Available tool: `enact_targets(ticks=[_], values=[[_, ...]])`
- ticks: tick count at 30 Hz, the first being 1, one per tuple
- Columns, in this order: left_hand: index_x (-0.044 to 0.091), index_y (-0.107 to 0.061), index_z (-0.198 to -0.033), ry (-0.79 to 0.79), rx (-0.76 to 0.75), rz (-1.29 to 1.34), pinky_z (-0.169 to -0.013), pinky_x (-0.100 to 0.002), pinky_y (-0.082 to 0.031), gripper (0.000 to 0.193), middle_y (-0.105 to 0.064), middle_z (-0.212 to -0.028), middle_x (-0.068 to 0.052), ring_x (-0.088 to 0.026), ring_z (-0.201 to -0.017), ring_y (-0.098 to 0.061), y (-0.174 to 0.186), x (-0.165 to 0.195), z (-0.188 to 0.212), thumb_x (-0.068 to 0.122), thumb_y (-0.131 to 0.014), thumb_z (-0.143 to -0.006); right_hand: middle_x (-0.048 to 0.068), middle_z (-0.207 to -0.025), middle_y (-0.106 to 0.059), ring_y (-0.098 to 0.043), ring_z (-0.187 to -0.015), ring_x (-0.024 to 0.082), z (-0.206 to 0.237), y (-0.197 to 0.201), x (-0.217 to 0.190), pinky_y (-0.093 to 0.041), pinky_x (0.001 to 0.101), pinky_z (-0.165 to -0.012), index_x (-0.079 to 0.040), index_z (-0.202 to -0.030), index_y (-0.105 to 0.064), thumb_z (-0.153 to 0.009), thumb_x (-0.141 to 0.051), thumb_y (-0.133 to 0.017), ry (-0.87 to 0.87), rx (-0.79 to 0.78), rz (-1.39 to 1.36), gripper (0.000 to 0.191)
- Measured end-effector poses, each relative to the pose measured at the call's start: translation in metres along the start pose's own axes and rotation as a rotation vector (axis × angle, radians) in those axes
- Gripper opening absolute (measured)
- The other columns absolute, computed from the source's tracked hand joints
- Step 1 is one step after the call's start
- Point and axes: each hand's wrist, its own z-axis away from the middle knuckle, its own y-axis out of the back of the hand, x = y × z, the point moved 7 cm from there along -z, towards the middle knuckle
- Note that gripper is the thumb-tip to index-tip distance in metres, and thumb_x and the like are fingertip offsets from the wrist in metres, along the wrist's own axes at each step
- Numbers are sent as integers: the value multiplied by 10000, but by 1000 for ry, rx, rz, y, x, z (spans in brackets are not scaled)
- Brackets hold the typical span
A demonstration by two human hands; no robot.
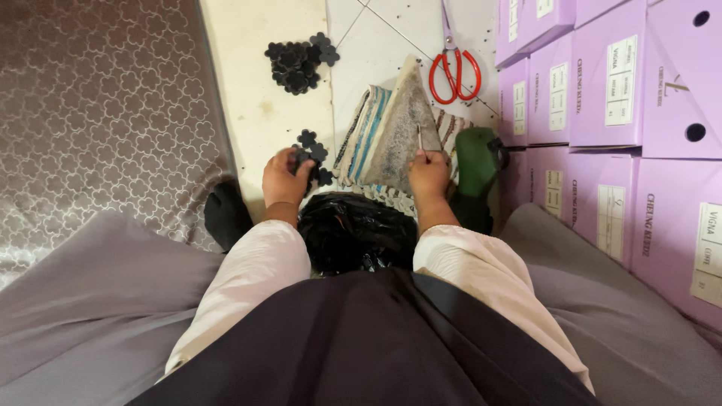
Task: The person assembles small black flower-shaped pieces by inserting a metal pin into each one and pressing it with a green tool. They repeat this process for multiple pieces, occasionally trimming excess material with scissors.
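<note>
Left hand [284,179] fingers pinched on small black flower-shaped pieces [314,154], seemingly light and flexible, best gripped by edges; right hand [429,174] fingers clamped on thin stick [420,143].

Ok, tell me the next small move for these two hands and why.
Probably bring the stick in the right hand across to the flower piece the left hand grips. The stick's tip points up over the grey board, apart from the piece, and more black pieces lie loose beside the left fingers, so the held one looks next in line.
</note>
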Motion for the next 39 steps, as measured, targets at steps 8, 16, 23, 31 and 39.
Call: enact_targets(ticks=[8,16,23,31,39], values=[[120,-794,-1063,72,-84,-3,-803,-369,-567,276,-749,-978,-108,-245,-850,-721,-7,-12,-3,310,-769,-865,72,-773,-759,-700,-681,165,-1,2,0,-553,318,-679,-14,-977,-702,-965,-243,-684,-27,17,31,231],[77,-744,-1007,354,-173,261,-676,-314,-548,222,-738,-896,-46,-146,-731,-661,-19,-18,-6,132,-712,-794,71,-789,-763,-724,-716,168,-1,3,4,-558,317,-714,-26,-986,-701,-947,-267,-700,-61,8,67,244],[60,-787,-1074,377,-204,232,-713,-263,-537,232,-754,-911,-37,-123,-759,-665,-24,-16,-13,158,-738,-870,84,-801,-757,-720,-741,212,0,6,3,-557,355,-733,-32,-983,-716,-931,-293,-707,-55,26,117,267],[37,-630,-1203,324,-122,731,-658,-234,-527,273,-758,-927,-34,-101,-795,-706,-40,-7,-34,132,-664,-949,154,-881,-750,-717,-827,305,-3,10,9,-547,416,-793,-63,-983,-734,-913,-335,-716,-14,83,240,282],[115,-747,-1045,-120,-470,309,-834,-316,-557,186,-777,-957,-30,-176,-876,-731,-121,88,-21,242,-772,-912,107,-775,-745,-718,-689,217,-9,4,19,-562,376,-673,-73,-993,-663,-988,-265,-634,21,47,-23,194]])
